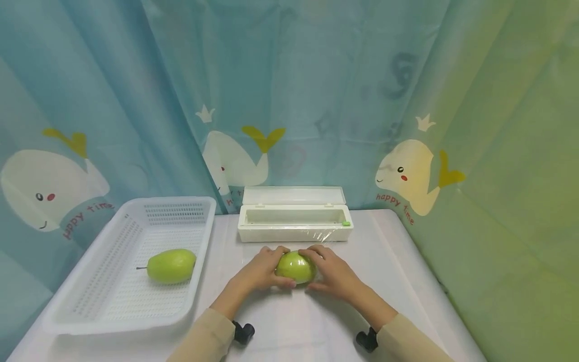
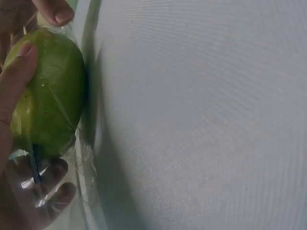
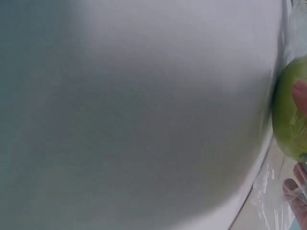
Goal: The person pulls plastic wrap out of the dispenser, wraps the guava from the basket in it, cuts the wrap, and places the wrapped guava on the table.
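A green pear [image 1: 296, 267] lies on the table in front of the white dispenser box, with clear cling film over its skin. My left hand [image 1: 262, 269] holds its left side, thumb on the near side and fingers toward the far side. From the right, my right hand [image 1: 336, 271] grips the same pear with fingers and thumb curled about it. In the left wrist view the pear [image 2: 57, 91] shows crinkled film stretched across fingers below it. Loose film [image 3: 273, 196] also hangs by the pear [image 3: 288, 110] in the right wrist view, where most of the hand is cut off.
Behind the pear stands the white film dispenser [image 1: 294, 234], lid raised, with a green slider [image 1: 346, 223] at its right end. On the left a white plastic basket [image 1: 205, 241] holds another green pear [image 1: 171, 266]. A whale-print curtain [image 1: 316, 100] surrounds the white table [image 1: 384, 241].
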The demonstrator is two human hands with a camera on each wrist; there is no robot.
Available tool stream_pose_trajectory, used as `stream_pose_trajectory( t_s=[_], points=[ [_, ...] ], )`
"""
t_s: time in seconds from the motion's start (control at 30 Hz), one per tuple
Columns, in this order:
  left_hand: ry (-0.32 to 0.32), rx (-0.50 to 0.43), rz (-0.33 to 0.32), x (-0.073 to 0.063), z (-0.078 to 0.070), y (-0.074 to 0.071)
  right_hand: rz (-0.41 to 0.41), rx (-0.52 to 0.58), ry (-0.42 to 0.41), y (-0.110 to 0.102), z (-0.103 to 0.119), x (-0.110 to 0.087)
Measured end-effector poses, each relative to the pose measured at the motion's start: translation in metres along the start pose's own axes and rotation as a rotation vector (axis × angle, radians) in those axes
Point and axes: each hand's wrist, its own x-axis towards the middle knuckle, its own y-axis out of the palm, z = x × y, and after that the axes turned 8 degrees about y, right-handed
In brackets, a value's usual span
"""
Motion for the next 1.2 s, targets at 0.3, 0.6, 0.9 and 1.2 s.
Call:
stream_pose_trajectory(
  t_s=[0.3,0.6,0.9,1.2],
  points=[
    [0.064,0.144,-0.106,-0.006,0.0,0.0,0.024,-0.035,-0.002,0.0,-0.003,0.016],
    [0.196,0.281,-0.296,-0.014,-0.017,0.007,0.064,-0.027,0.003,-0.002,-0.01,0.022],
    [0.123,0.34,-0.238,-0.008,-0.026,0.011,0.086,-0.008,0.021,-0.002,-0.017,0.03],
    [0.095,0.335,-0.208,0.005,-0.017,0.006,0.111,0.034,0.027,-0.004,-0.021,0.041]
  ],
)
